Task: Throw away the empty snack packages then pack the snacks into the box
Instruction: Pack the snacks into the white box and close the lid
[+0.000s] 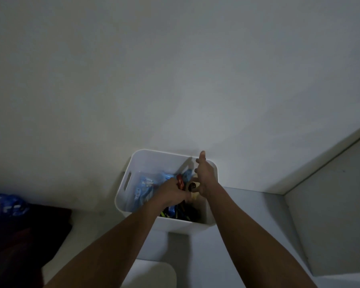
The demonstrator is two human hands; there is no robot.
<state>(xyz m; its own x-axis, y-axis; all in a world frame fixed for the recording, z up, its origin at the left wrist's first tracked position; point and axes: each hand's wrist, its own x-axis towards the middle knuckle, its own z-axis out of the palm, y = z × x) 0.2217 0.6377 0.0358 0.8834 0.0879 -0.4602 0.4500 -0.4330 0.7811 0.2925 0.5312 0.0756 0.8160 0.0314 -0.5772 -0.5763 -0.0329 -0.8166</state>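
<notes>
A white plastic box (125, 188) with a slot handle stands against the wall on a white surface. Inside lie several snack packs, among them pale blue ones (144, 185) and dark ones (185, 213) near the front wall. My left hand (172, 193) reaches into the box and grips a red snack pack (180, 181). Over the box's far right corner my right hand (204, 173) is raised with straight fingers and holds nothing.
A blue snack bag (4, 204) lies on a dark red cloth (23, 235) at the left. A white rounded object (154, 273) sits just below the box. A grey panel (330, 215) stands to the right. The scene is dim.
</notes>
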